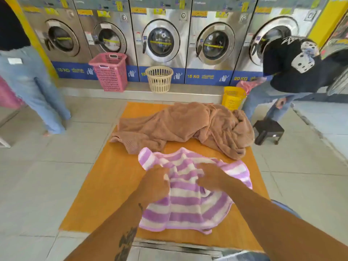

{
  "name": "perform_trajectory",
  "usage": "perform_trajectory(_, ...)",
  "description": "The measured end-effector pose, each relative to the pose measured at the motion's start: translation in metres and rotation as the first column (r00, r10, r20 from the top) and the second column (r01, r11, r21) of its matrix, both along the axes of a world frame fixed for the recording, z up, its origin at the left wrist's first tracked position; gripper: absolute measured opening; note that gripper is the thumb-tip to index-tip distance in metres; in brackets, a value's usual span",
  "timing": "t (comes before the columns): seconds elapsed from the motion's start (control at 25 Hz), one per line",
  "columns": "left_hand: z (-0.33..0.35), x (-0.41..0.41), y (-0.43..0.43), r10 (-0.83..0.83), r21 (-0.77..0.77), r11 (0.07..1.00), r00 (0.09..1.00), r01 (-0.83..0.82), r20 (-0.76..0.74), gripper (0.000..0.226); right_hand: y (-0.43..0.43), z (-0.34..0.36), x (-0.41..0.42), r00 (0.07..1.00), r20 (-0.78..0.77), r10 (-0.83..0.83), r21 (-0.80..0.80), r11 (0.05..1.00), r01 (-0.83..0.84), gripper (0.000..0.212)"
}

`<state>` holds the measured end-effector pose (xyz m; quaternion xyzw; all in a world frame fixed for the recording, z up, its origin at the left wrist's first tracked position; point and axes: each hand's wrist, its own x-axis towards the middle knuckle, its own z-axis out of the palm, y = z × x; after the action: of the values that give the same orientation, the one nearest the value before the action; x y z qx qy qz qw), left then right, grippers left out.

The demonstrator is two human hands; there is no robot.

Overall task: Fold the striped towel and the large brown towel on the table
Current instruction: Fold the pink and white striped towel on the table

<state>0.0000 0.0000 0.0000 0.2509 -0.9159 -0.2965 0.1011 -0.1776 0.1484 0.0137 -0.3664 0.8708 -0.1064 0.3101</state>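
Observation:
A purple and white striped towel (190,200) lies rumpled on the near half of the orange table (105,187). My left hand (155,183) grips a bunched fold near the towel's left side. My right hand (211,176) grips the cloth near its middle, fingers curled into the fabric. A large brown towel (180,125) lies crumpled across the far half of the table, its right end heaped up by the table's right edge.
A row of steel washing machines (162,40) lines the back wall. In front of it stand a pink basket (111,72), a cream basket (159,79) and a yellow basket (233,97). One person (32,80) stands left, another (290,72) bends at right beside a black stool (268,130).

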Motion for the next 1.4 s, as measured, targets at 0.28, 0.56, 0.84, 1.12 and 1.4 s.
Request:
perform_trajectory(0.28,-0.065,0.031,-0.014,-0.117,-0.142,0.974,0.928,0.177,0.354,0.051,0.006,-0.043,0.068,0.984,-0.177,-0.03,0.208,0.976,0.067,0.068)
perform_trajectory(0.56,-0.057,0.06,-0.1,0.033,-0.386,0.916,0.941,0.106,0.336,0.042,-0.039,-0.04,0.09,0.996,0.01,-0.092,-0.034,0.995,0.092,0.031)
perform_trajectory(0.84,-0.055,0.085,-0.08,0.096,-0.321,0.946,0.985,-0.047,0.141,0.032,-0.068,-0.022,0.068,0.987,-0.059,-0.148,-0.09,0.986,0.143,0.036)
perform_trajectory(1.12,-0.075,0.115,-0.001,0.29,-0.234,0.94,0.942,-0.247,0.169,0.028,-0.078,-0.025,0.02,0.994,-0.025,0.103,0.183,0.978,-0.096,0.067)
perform_trajectory(1.4,-0.053,0.119,0.077,0.603,-0.103,0.779,0.693,-0.619,0.396,0.04,-0.072,-0.041,0.015,0.987,0.004,0.159,0.03,0.987,-0.159,0.059)
